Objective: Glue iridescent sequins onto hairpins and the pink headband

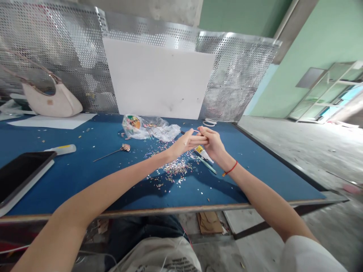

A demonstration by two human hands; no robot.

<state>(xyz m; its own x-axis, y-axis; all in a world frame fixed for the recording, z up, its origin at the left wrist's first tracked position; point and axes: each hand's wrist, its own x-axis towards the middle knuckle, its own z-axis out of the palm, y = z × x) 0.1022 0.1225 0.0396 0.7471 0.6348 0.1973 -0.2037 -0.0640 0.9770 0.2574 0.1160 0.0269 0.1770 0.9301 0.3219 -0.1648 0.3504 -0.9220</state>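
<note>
My left hand (185,145) and my right hand (214,144) meet above the blue table, fingers closed against each other. Between them a thin dark rod tip (182,132) and a sliver of pink show; the fingers hide the rest, so I cannot make out what is held. Below lies a loose heap of small glittering chips (177,169). Just under my right hand are a white tube with a yellow label (200,149) and a slim pale green stick-like tool (209,166). To the left rests a hair stick with a coppery flower-like head (125,147).
Behind my hands is a clear plastic bag (161,130) with colourful contents. A dark tablet (24,175), a bottle with yellow marking (65,149) and a cream handbag (53,100) are at left. White rings (209,122) lie near the back, before a white board (161,79).
</note>
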